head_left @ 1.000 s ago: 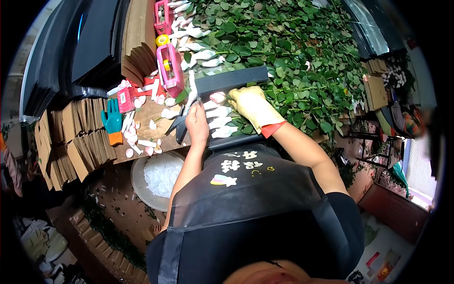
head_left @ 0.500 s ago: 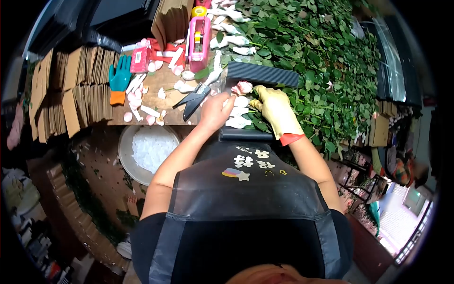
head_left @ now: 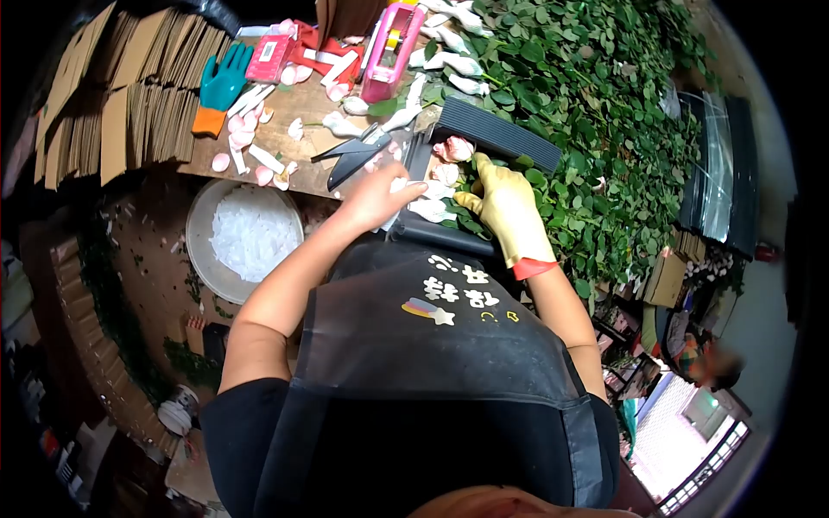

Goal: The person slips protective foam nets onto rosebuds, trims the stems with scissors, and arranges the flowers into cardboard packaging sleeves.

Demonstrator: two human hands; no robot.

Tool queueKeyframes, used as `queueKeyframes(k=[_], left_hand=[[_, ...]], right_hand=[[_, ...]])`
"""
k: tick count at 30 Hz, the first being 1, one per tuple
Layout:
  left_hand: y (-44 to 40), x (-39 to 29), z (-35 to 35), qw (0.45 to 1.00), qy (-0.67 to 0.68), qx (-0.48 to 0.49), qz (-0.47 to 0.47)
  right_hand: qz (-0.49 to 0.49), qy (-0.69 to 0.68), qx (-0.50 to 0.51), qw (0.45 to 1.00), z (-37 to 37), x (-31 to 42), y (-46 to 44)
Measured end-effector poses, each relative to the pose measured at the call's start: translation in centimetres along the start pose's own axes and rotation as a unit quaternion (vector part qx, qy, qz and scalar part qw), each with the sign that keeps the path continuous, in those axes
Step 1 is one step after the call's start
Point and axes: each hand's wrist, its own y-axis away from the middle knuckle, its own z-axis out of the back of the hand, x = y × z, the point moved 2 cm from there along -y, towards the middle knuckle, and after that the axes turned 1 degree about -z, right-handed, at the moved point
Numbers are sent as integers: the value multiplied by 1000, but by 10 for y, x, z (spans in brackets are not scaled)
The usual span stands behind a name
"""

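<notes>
My bare left hand [head_left: 376, 198] is over the front edge of the table with its fingers curled in, a bit of white at the fingertips; what it holds is too small to make out. My right hand [head_left: 509, 207], in a yellow glove, curls over rose stems, thumb to the left and leaves between thumb and fingers. Just left of its fingertips is a pink rose [head_left: 453, 148]. Below that rose lie a paler bloom [head_left: 445, 173] and a white-sleeved rose head [head_left: 432, 210]. Dark ribbed board [head_left: 496, 134] stands behind them; a black stapler-like tool [head_left: 352, 160] lies beside my left hand.
Leafy rose stems [head_left: 587, 129] cover the table's right side. A pink tape dispenser [head_left: 393, 52], teal glove [head_left: 223, 82], loose petals [head_left: 244, 129] and folded cardboard [head_left: 129, 112] are at left. A tub of white pieces [head_left: 250, 233] stands below the table edge.
My left hand has drawn back left and down, away from the rose heads. My gloved right hand stays by the stems. The camera view has turned and shifted slightly.
</notes>
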Motion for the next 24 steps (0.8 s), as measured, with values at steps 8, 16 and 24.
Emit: queueKeyframes(k=[8,16,24], left_hand=[[17,10,-13,992,125,-19,11],[21,30,22,976,191,-105,-3],[-12,11,-3,975,-36,217,-40]], right_hand=[[11,93,-39,995,-22,-8,-1],[-24,-43,-26,998,22,1,26],[114,-46,97,988,25,21,28]])
